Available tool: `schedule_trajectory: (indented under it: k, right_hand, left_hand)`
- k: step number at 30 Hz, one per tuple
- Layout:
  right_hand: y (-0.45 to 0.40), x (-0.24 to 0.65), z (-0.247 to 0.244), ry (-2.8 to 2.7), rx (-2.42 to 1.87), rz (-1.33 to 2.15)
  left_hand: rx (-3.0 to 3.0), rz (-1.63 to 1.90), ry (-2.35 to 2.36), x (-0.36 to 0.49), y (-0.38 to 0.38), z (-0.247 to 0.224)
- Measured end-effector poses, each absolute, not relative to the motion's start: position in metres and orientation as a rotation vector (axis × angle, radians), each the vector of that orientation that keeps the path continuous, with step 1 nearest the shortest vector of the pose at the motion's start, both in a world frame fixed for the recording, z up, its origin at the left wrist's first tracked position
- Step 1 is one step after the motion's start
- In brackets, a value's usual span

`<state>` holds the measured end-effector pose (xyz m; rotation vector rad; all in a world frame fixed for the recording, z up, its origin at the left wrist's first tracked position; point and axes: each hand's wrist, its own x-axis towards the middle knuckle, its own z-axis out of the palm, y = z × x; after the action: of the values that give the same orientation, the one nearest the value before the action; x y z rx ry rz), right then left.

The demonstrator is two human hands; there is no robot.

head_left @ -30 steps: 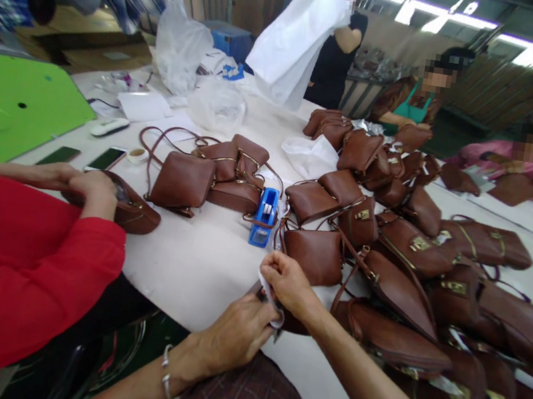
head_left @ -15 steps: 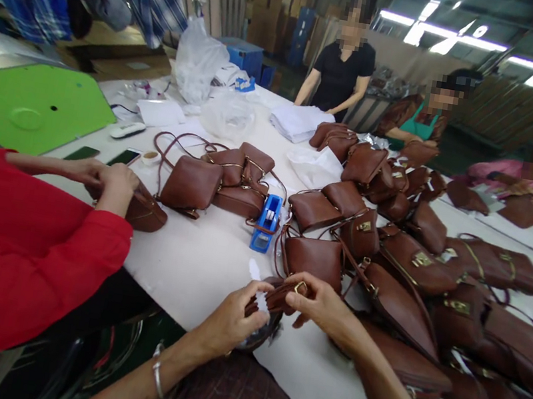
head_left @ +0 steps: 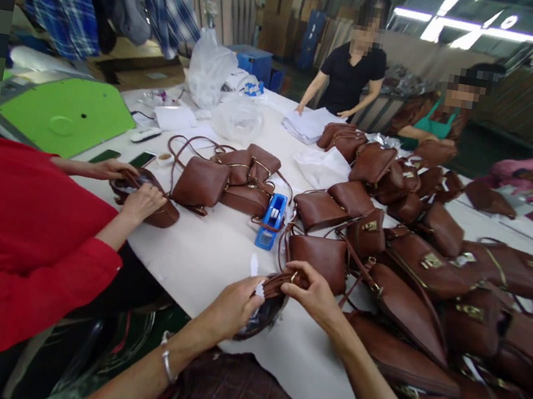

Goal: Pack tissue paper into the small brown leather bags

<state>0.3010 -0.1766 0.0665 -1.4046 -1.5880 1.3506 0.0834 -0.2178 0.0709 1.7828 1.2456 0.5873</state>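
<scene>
Between my two hands is a folded bundle of brown leather strap [head_left: 277,285] with a metal buckle at its right end. My left hand [head_left: 233,305] is closed on the left end, where a scrap of white tape or paper shows at the thumb. At the buckle end, my right hand [head_left: 313,292] pinches the strap with thumb and fingers. Directly below lies an open brown handbag [head_left: 261,325], its dark inside partly showing; my left hand hides some of it. A white strip [head_left: 255,265] stands out just beyond the strap.
A blue tape dispenser [head_left: 270,222] stands ahead on the white table [head_left: 171,258]. Many brown handbags [head_left: 412,303] crowd the right side. At left, a co-worker in a red sleeve [head_left: 27,242] handles another bag [head_left: 163,211]. Other people stand or sit across the table.
The view has shifted slightly left. My fingers have closed in around the strap, and less white shows at my left hand. The red-sleeved co-worker's hands have moved apart over an opened bag.
</scene>
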Motion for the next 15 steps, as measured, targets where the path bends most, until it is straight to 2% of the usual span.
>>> schedule_trajectory:
  k: [4, 10, 15]
  right_hand:
    - [-0.181, 0.31, 0.09, -1.872, -1.406, 0.778]
    - [-0.198, 0.302, 0.072, -2.262, -1.094, 0.796]
    - [-0.203, 0.297, 0.059, -2.589, -1.033, 0.496]
  left_hand:
    - [2.122, 0.376, 1.523, 0.095, -0.23, 0.054]
    - [2.549, 0.02, 1.788, 0.121, -0.253, 0.039]
    - [2.558, -0.118, 1.727, 0.128, -0.25, 0.038]
